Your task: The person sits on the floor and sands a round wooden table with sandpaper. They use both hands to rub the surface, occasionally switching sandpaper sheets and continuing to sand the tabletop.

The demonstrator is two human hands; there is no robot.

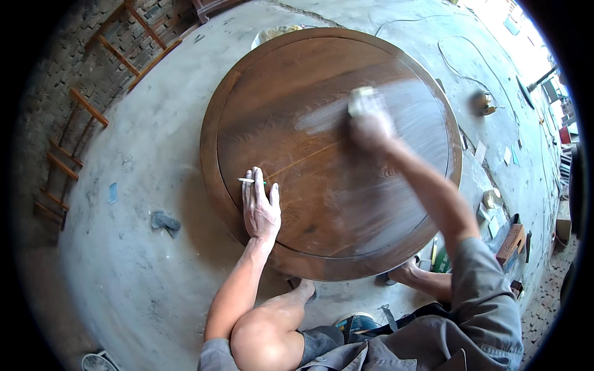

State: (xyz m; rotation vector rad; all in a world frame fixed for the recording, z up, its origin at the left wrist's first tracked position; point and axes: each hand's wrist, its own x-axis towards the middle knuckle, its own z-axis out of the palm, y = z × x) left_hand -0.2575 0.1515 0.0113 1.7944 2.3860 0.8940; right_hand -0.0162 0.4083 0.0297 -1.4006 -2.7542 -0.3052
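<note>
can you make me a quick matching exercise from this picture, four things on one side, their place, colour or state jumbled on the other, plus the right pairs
Column one
1. left hand
2. right hand
3. dark grey cloth
4. tabletop

Column two
A. round and brown, with whitish streaks
B. blurred, with a pale pad
C. with a thin white stick between two fingers
D. crumpled on the floor

Right pairs: 1-C, 2-B, 3-D, 4-A
</note>
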